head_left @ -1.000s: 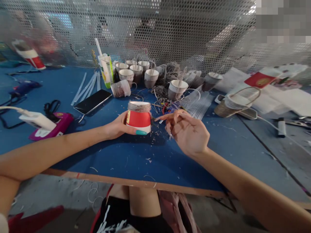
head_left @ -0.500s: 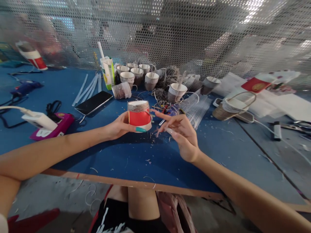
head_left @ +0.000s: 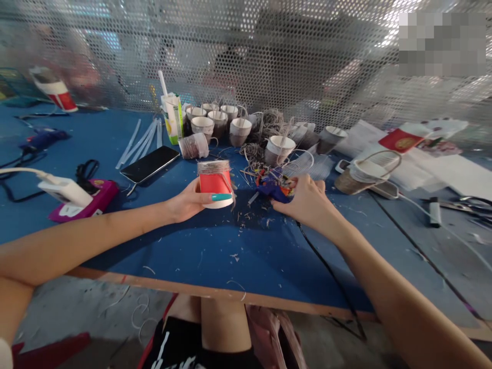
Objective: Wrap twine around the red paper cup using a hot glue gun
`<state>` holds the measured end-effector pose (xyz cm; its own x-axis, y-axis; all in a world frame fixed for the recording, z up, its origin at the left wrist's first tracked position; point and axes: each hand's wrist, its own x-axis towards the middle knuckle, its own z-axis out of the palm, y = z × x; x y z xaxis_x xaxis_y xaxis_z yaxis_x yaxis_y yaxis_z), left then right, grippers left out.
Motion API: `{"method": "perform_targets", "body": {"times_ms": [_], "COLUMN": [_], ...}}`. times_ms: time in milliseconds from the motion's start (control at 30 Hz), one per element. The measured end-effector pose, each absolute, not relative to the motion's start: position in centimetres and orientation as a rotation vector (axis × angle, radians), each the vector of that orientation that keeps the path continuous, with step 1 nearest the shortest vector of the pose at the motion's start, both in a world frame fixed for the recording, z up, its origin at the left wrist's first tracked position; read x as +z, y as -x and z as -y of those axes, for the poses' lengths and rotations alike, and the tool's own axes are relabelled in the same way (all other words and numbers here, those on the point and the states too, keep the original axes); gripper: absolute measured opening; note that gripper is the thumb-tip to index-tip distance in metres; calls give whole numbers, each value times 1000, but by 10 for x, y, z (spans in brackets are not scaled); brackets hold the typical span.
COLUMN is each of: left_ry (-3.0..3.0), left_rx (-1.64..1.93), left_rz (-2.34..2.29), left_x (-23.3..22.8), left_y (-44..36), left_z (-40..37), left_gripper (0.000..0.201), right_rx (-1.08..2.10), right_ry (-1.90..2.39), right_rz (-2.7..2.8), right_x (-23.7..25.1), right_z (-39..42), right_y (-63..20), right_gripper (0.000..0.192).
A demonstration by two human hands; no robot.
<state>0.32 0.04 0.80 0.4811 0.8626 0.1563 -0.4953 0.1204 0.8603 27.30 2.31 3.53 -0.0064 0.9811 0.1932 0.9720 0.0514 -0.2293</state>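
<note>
While the left hand (head_left: 186, 202) held a red cup (head_left: 213, 183) above the table (head_left: 180, 259), the right hand (head_left: 313, 204) touched a glue gun (head_left: 269, 191).
The left hand was closed round the cup, back from the table's front edge; the right hand was half curled, its grip unclear, and a black cable (head_left: 323, 260) crossed that edge.

A: What is seen behind?
B: Perforated metal screen (head_left: 269, 61); blurred shapes (head_left: 77, 66) half-shown through holes; bright glare (head_left: 389, 40) caught at upper right.
A: And below?
B: Worktop (head_left: 238, 261) surfaced in blue, edged in brown; grey floor (head_left: 73, 302), dimly lit.
</note>
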Motion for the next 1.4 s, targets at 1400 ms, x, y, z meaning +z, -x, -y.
{"method": "perform_targets", "body": {"times_ms": [1400], "left_ry": [-1103], "left_rx": [981], "left_rz": [-523], "left_x": [3], "left_y": [-3], "left_z": [-3], "left_gripper": [49], "right_rx": [1438], "right_ry": [1109], "right_rz": [1530], "right_x": [35], "right_z": [31], "right_y": [-237], "right_gripper": [47]}}
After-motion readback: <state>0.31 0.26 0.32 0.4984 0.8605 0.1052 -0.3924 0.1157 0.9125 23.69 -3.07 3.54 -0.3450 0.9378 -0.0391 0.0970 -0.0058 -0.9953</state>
